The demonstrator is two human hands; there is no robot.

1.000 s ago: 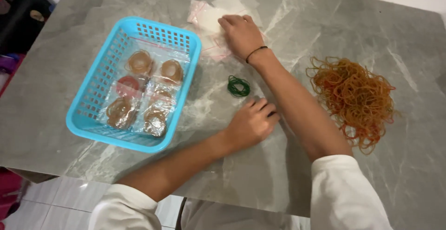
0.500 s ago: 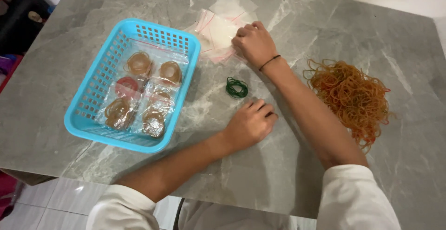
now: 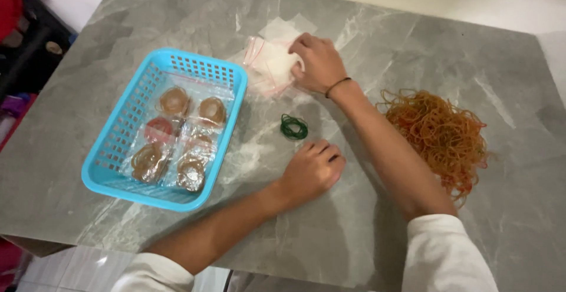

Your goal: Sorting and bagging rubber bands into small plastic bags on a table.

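We see a grey bench point(image 3: 177, 27) with a marble look, pale lines running across it. Past its far edge at 12 o'clock is a pale wall. At 9 o'clock, off the bench, dark and red things sit on the floor side, too blurry to tell. At 6 o'clock the near edge shows, with light floor tiles under it.

There is bare bench at 1 o'clock and along the near edge at 5 o'clock. The middle is bare too, but for a few small things.

Our right hand point(image 3: 317, 62) reaches to 12 o'clock and pinches a stack of clear little bags point(image 3: 268, 62) with red strips at the top. Its fingers are curled shut on the top bag. A dark band point(image 3: 337, 86) goes around that wrist. Our left hand point(image 3: 312, 171) lies on the bench near the middle, fingers curled under, holding nothing we can see. Just past it toward 12 o'clock is a small green rubber band bundle point(image 3: 293, 127), near the fingers but not touching.

At 3 o'clock is a big messy heap of orange and red rubber bands point(image 3: 442, 133), just beside the right arm. At 9 o'clock is a blue basket point(image 3: 132, 121) with holes in its walls. Inside lie small clear packs of rubber bands point(image 3: 177, 133), brown ones and one red. The basket sits close to the stack of bags.
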